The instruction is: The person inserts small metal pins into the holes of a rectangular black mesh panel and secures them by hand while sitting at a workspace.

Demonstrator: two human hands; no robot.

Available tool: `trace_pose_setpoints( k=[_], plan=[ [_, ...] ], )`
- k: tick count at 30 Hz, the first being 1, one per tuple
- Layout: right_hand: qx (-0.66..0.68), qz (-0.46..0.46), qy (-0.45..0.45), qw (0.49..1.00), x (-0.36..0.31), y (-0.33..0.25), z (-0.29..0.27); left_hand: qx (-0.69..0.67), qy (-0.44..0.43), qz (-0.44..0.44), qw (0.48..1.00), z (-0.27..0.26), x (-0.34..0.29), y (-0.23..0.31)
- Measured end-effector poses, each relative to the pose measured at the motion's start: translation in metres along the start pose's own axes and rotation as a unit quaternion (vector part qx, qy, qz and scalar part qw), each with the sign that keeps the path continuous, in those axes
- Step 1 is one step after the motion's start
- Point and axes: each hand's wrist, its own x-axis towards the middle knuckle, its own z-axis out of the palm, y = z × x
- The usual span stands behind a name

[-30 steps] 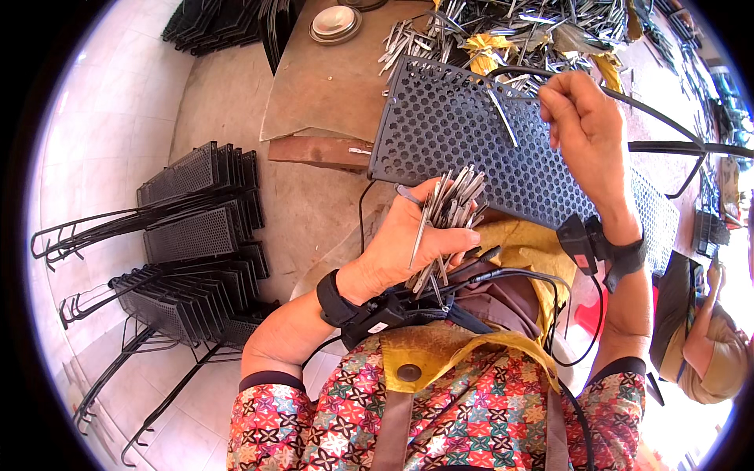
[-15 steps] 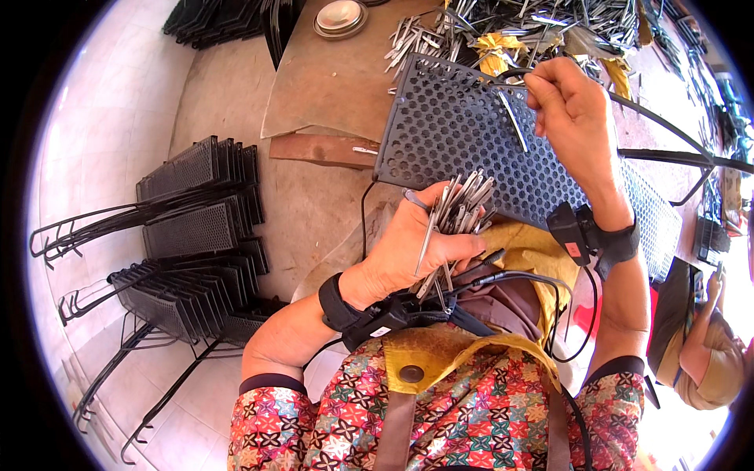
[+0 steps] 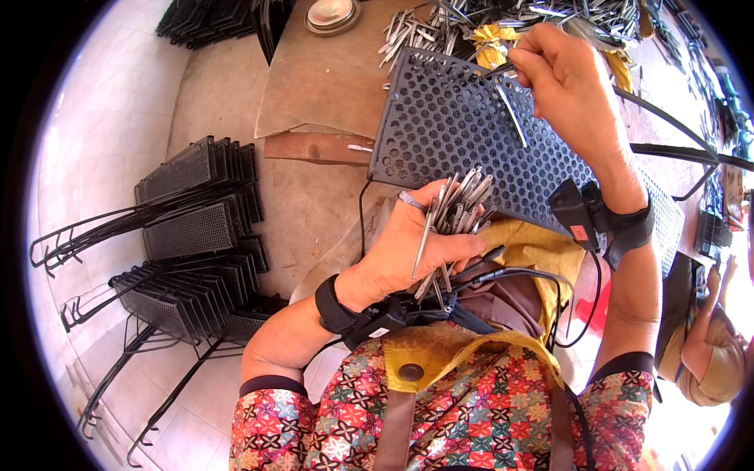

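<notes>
My left hand [image 3: 389, 255] is closed around a bundle of slim silvery metal strips [image 3: 465, 196], some with holes at their ends. It holds them just in front of a black perforated metal panel [image 3: 463, 129], which lies tilted before me. My right hand [image 3: 569, 98] is over the panel's far side, thumb and fingers pinched together. A thin dark piece [image 3: 499, 71] shows at its fingertips, but I cannot make out whether it belongs to the panel's frame. One loose metal strip [image 3: 510, 114] rests on the panel, below the right fingertips.
A heap of metal strips [image 3: 408, 35] lies beyond the panel, with a yellow wrapping [image 3: 491, 45]. Black perforated racks [image 3: 200, 228] with long hooked rods stand at left. Stacked dishes [image 3: 331, 14] sit on a brown board [image 3: 322, 74]. Another person [image 3: 711, 345] is at far right.
My right hand has moved farther away and slightly left, still pinched. The left hand keeps its bundle in nearly the same place. The view has shifted slightly.
</notes>
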Motion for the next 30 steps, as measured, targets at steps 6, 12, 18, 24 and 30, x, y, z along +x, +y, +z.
trace_pose_setpoints(
  k=[6,12,18,24,30],
  plan=[
    [-0.053,-0.036,0.022,0.998,0.0,0.001,0.003,0.004,-0.006,0.001,1.0,0.001,0.0,0.004],
    [-0.126,-0.135,0.021,0.983,0.008,0.009,0.017,0.009,0.001,0.004,1.0,0.002,-0.001,0.004],
    [-0.156,-0.176,0.042,0.971,0.011,0.016,0.031,0.02,-0.006,0.01,1.0,0.002,0.0,0.003],
    [-0.21,-0.102,0.019,0.972,-0.014,0.018,0.024,0.024,-0.009,0.008,1.0,0.001,-0.002,0.002],
    [-0.192,-0.062,-0.036,0.979,-0.01,0.033,0.02,0.024,-0.006,-0.011,1.0,0.003,-0.003,0.005]
  ],
)
